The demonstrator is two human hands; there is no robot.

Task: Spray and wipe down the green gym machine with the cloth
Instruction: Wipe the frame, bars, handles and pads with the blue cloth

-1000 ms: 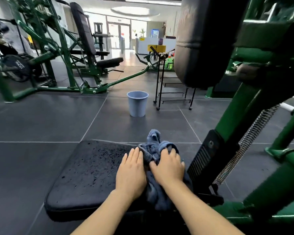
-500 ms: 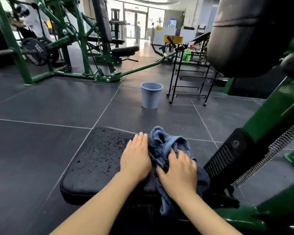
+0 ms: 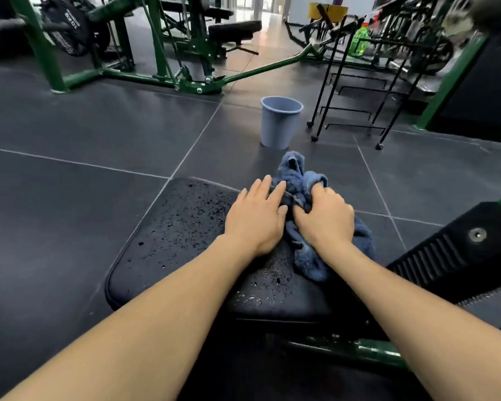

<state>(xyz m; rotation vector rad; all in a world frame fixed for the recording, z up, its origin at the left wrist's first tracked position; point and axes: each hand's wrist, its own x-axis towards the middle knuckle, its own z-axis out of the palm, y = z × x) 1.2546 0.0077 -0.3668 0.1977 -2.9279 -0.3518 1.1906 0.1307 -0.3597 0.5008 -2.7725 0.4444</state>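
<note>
A crumpled blue cloth (image 3: pixel 302 180) lies on the black seat pad (image 3: pixel 180 227) of the green gym machine (image 3: pixel 376 353). The pad is speckled with wet drops. My right hand (image 3: pixel 326 219) grips the cloth, fingers curled into its folds. My left hand (image 3: pixel 256 218) lies flat on the pad just left of the cloth, its straight fingertips touching the cloth's edge. No spray bottle shows near my hands.
A grey-blue bucket (image 3: pixel 279 121) stands on the dark tiled floor beyond the pad. A black wheeled rack (image 3: pixel 359 91) with a green bottle (image 3: pixel 359 41) on it is at the right. Another green machine (image 3: pixel 162 68) stands at the back left.
The camera has tilted down and moved closer. Both hands and the cloth slid slightly forward on the pad, and my right fingers curled deeper into the cloth.
</note>
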